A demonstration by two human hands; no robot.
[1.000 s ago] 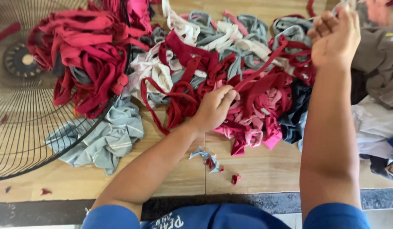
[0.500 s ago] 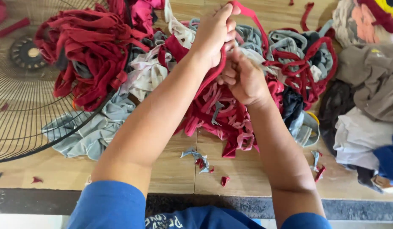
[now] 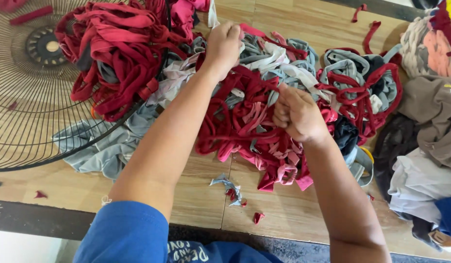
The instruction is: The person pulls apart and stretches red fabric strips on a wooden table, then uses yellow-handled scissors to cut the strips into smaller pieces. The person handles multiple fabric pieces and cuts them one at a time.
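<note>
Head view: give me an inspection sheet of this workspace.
Surface: wooden floor, small fabric scraps on it.
Job's things: pile of red, grey and white fabric strips.
Clutter: wire fan guard at left, strips heaped on it; folded clothes at right.
Hands: left hand fisted over the pile; right hand fisted on strips.
Cables: nothing seen.
Surroundings: dark floor edge near the person.

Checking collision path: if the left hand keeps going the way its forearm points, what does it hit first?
Probably the pink fabric bundle just past the left hand, though depth is unclear from this one view.
</note>
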